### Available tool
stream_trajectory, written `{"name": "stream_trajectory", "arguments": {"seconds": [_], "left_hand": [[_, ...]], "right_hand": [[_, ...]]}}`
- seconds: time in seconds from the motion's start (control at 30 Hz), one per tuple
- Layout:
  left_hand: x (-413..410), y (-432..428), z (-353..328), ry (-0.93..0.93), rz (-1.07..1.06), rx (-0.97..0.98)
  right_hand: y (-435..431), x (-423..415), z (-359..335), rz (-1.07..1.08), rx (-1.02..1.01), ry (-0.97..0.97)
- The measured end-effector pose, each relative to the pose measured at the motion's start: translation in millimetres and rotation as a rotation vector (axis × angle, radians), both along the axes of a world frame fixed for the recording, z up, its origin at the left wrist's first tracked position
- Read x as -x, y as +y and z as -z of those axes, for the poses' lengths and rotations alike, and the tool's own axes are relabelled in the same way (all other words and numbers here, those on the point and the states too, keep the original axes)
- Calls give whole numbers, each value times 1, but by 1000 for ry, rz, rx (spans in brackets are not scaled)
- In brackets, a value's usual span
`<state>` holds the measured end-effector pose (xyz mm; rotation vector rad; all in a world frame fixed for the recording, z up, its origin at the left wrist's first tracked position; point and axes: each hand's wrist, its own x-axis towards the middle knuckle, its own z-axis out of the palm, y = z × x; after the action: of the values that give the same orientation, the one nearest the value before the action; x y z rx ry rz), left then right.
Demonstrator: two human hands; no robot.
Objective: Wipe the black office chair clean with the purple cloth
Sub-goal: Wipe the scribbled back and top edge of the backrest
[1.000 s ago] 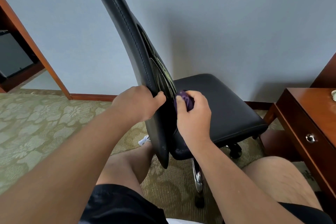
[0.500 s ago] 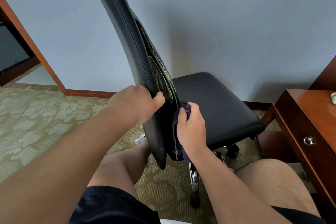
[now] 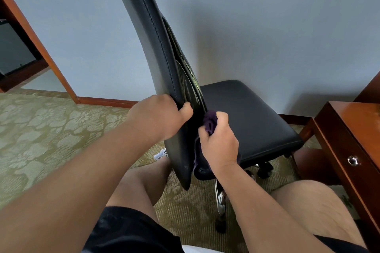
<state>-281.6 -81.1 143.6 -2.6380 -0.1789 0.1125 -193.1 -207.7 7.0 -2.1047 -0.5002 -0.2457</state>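
The black office chair (image 3: 246,113) stands side-on in front of me, its tall backrest (image 3: 152,33) rising to the top of the view. My left hand (image 3: 158,117) grips the rear edge of the backrest low down, thumb wrapped round its front. My right hand (image 3: 220,141) holds the bunched purple cloth (image 3: 210,122) against the lower front of the backrest, just above the rear of the seat. Part of the cloth hangs down behind my right wrist and is mostly hidden.
A wooden desk with a metal drawer knob (image 3: 352,160) stands close on the right. A wooden door frame (image 3: 41,47) is at the left. My bare knees flank the chair's chrome base (image 3: 220,199) on patterned green carpet. A grey wall is behind.
My right hand with the cloth slid down the lower backrest, then came back up slightly. My left hand kept its grip on the backrest edge.
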Motion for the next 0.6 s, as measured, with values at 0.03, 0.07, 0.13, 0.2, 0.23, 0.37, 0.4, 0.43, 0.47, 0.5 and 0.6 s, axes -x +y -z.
{"name": "stream_trajectory", "arguments": {"seconds": [0.03,0.07,0.13,0.2,0.23,0.37,0.4,0.43,0.47,0.5,0.6], "left_hand": [[0,0,-1,1,-1,8],[-1,0,-1,1,-5,18],[-1,0,-2,1,-16,31],[-1,0,-3,6,-28,40],[-1,0,-2,8,-24,42],[-1,-1,-3,-11,11,10],[-1,-1,-3,-13,11,5],[0,-1,-4,-8,9,1],[1,-1,-4,-1,6,-3],[1,0,-3,0,8,-5],[2,1,-3,8,-1,15]], "right_hand": [[-1,0,3,3,17,16],[-3,0,5,4,26,28],[-5,0,5,-7,22,28],[-5,2,-4,-31,-27,-22],[-3,3,-13,-38,-76,-69],[17,3,-58,-48,-218,-249],[19,1,-63,-62,-210,-261],[19,-1,-63,-76,-195,-276],[17,-3,-60,-85,-176,-289],[15,-5,-54,-89,-155,-287],[8,-8,-28,-86,-92,-173]]}}
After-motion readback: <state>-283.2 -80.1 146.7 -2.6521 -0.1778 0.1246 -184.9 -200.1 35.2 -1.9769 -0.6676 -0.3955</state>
